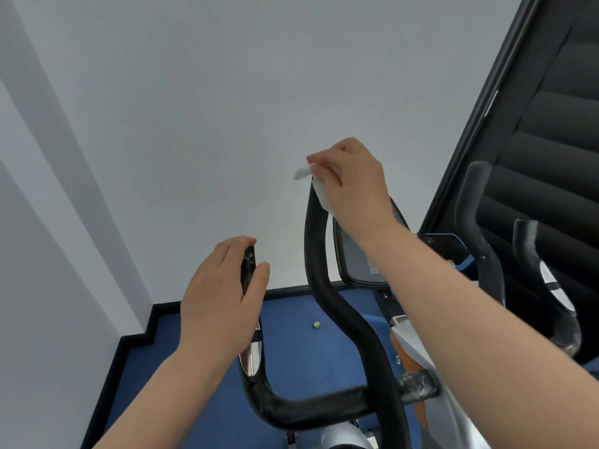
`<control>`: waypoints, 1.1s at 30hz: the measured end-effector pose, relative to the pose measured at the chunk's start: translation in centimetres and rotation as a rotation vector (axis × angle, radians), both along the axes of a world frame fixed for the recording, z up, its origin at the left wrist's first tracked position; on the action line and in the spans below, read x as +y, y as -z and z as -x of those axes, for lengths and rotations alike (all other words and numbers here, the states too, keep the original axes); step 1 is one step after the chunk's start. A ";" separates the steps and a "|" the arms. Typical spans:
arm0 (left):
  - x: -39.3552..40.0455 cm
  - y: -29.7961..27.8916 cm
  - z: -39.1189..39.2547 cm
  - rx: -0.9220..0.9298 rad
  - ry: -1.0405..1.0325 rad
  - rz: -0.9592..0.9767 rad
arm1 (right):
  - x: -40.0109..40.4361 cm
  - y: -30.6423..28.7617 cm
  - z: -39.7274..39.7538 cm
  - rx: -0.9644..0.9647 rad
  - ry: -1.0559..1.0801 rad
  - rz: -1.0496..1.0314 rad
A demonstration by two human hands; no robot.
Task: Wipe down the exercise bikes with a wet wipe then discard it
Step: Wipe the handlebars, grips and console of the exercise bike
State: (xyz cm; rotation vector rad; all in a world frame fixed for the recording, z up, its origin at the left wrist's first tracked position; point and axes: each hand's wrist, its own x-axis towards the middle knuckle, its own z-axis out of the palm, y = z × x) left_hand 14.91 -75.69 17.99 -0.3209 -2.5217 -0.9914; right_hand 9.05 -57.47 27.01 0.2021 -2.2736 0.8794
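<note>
An exercise bike with black foam handlebars (327,296) and a grey frame stands below me. My right hand (351,186) is closed on a white wet wipe (319,186) and presses it on the top end of the tall curved handle. My left hand (220,299) grips the upright left handle (249,270), whose chrome sensor plate (252,358) shows below the palm. The bike's console screen (363,260) sits behind my right forearm, partly hidden.
A second bike's black handles (479,228) stand at the right, in front of a dark slatted blind (551,140). A white wall fills the background. Blue floor (201,384) with black skirting lies below, with a small metal stud (317,325) on it.
</note>
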 end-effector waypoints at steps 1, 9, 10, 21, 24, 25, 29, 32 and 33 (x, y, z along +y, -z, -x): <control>0.0 0.0 0.0 -0.004 0.001 0.001 | 0.0 0.8 -0.3 0.027 0.022 0.053; 0.0 -0.3 -0.3 -0.023 -0.013 0.013 | 1.6 0.9 -1.1 0.051 0.206 0.298; 0.0 -0.3 -0.3 -0.027 -0.019 0.012 | 2.1 0.7 -0.9 0.045 0.204 0.347; 0.4 -0.1 -0.2 -0.014 -0.028 0.012 | 0.1 6.9 -2.9 -0.294 0.102 0.455; 0.4 -0.1 -0.2 -0.009 -0.027 0.004 | 1.0 3.9 -3.9 -0.155 0.110 0.266; 0.4 -0.1 -0.2 -0.007 -0.027 0.003 | 0.7 2.5 -3.9 -0.003 0.096 0.219; 0.2 0.0 -0.3 -0.010 -0.007 0.007 | -0.5 1.1 -1.1 0.165 0.093 -0.366; -0.1 -0.1 -0.4 -0.014 0.005 0.016 | -0.3 3.5 0.0 0.045 0.116 -0.567; -0.2 0.0 -0.4 -0.014 0.006 0.018 | 0.0 4.5 -0.1 0.029 0.083 -0.615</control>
